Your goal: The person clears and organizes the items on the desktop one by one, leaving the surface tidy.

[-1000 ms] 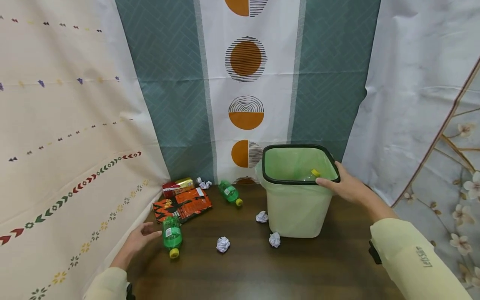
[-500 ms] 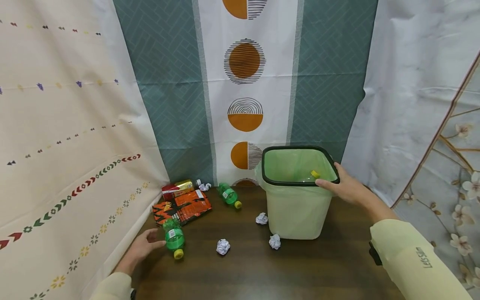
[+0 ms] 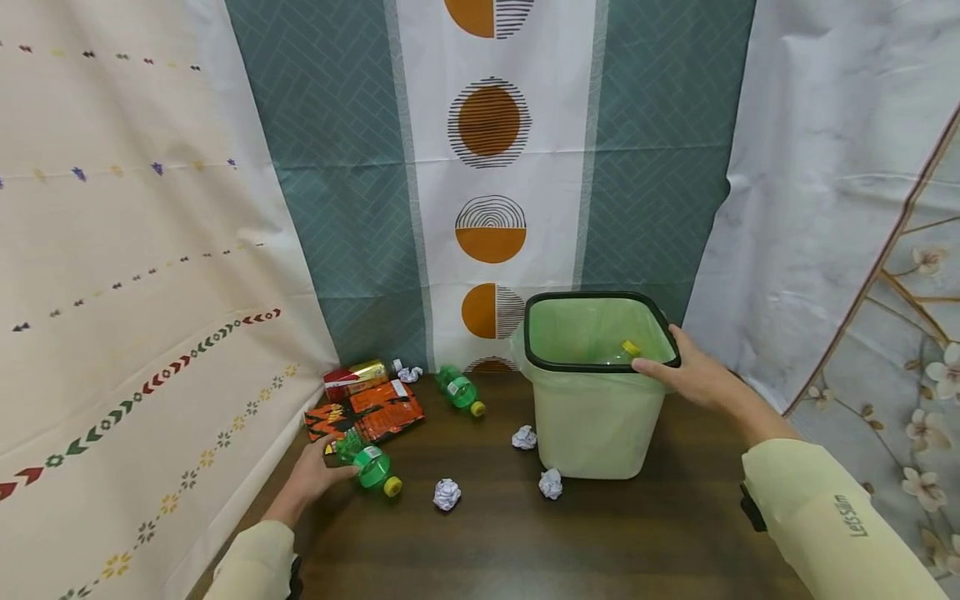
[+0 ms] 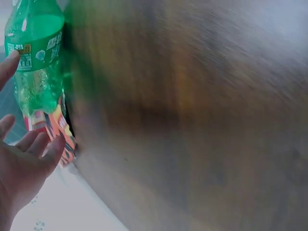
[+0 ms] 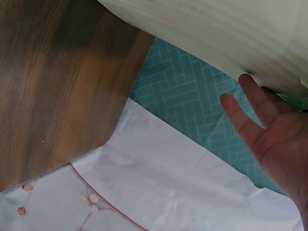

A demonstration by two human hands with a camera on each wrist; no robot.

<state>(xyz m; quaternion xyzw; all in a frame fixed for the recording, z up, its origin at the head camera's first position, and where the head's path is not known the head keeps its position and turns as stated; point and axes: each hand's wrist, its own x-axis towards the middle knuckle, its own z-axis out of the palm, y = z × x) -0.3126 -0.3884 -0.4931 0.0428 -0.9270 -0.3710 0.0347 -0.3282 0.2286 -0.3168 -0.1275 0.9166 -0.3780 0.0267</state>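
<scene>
In the head view, a green plastic bottle (image 3: pixel 371 465) with a yellow cap lies on the brown table at the left, its base by an orange-and-black snack packet (image 3: pixel 386 408). My left hand (image 3: pixel 311 475) is at the bottle's left side, thumb right at it. The left wrist view shows that hand's fingers (image 4: pixel 41 144) spread and loose near the bottle's base. My right hand (image 3: pixel 693 371) holds the black rim of a pale green trash can (image 3: pixel 596 425) at its right corner. In the right wrist view, two of its fingers (image 5: pixel 245 122) stretch along the can's outside.
Another green bottle (image 3: pixel 459 387) lies farther back. A red and gold can (image 3: pixel 356 379) lies behind the packet. Crumpled paper balls are scattered about, one (image 3: pixel 447 494) in mid-table and one (image 3: pixel 551 483) before the trash can. A yellow-capped bottle (image 3: pixel 630 347) shows inside the can.
My left hand has moved right to the near green bottle, which has turned and shifted right with its cap swinging rightward. My right hand has stayed on the trash can's rim.
</scene>
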